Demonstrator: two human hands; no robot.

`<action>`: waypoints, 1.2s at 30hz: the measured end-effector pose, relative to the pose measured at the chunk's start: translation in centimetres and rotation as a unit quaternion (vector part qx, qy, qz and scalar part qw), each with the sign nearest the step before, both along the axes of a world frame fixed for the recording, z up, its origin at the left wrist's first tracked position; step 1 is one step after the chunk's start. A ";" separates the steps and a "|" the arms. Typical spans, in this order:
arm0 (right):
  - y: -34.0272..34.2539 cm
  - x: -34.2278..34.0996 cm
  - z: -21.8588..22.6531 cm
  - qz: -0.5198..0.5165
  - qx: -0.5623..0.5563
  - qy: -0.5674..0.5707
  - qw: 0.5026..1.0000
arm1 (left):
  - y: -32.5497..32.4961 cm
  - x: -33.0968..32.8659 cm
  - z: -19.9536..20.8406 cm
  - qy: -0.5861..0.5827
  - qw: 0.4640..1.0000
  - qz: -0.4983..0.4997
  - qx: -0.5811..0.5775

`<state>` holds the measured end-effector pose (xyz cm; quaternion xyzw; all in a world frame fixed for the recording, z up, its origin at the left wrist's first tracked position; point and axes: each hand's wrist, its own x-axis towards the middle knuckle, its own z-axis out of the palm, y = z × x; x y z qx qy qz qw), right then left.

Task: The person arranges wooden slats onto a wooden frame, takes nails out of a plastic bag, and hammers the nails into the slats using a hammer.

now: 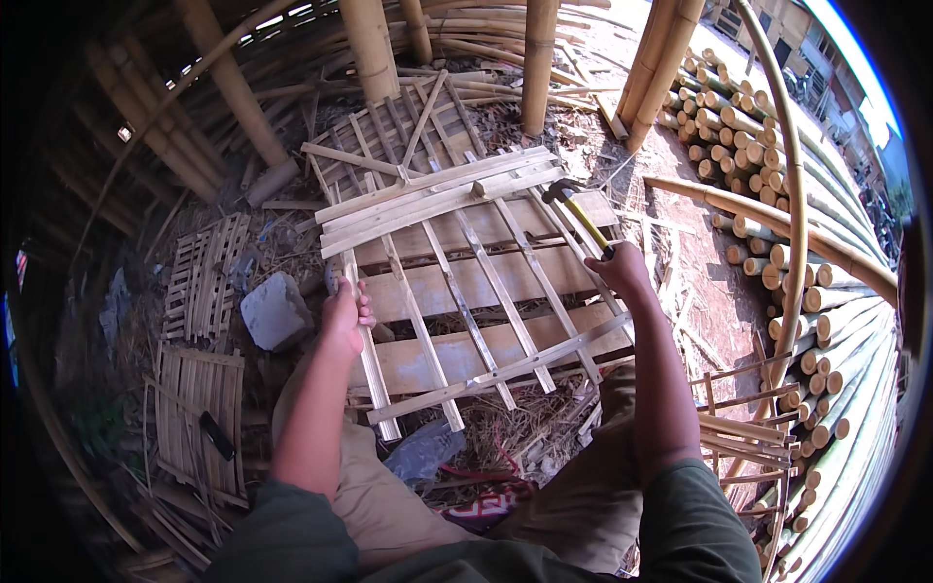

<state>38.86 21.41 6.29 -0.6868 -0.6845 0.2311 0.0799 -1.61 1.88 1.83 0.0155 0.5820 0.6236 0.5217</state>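
Observation:
In front of me lies a slatted wooden frame (483, 270), made of several narrow slats joined by a thin crosspiece (515, 371) near my knees. Pale wooden strips (437, 209) lie across its far end, with a small wood block (478, 189) on them. My left hand (345, 313) is closed around the leftmost slat (371, 381). In my right hand (623, 267) is a hammer (587, 225) with a yellow and black handle, its dark head over the frame's far right corner. Wide planks (428, 360) lie under the frame.
Beyond the frame is another slatted panel (374, 136), near upright bamboo posts (368, 49). A pale block (276, 311) and smaller slatted panels (199, 408) lie on the left, one with a dark phone-like object (216, 435). Stacked bamboo poles (826, 340) fill the right side.

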 end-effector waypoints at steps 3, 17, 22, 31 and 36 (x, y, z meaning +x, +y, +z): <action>0.3 0.0 -0.6 0.034 0.008 -0.039 0.999 | 0.6 2.1 -0.4 0.020 0.999 0.022 -0.015; -2.9 -1.6 1.7 -0.084 0.128 -0.042 0.987 | 0.9 8.0 -1.5 -0.062 0.990 0.126 0.025; -2.7 -0.1 2.2 -0.110 0.016 -0.022 0.994 | 0.7 9.5 -1.4 -0.078 0.986 0.132 0.064; -3.1 0.8 2.0 -0.098 0.009 -0.019 0.995 | -0.5 16.7 -1.4 -0.064 0.987 0.108 0.101; -3.1 1.6 1.1 -0.092 0.047 -0.044 0.994 | -1.3 17.5 0.6 0.013 0.999 -0.052 0.010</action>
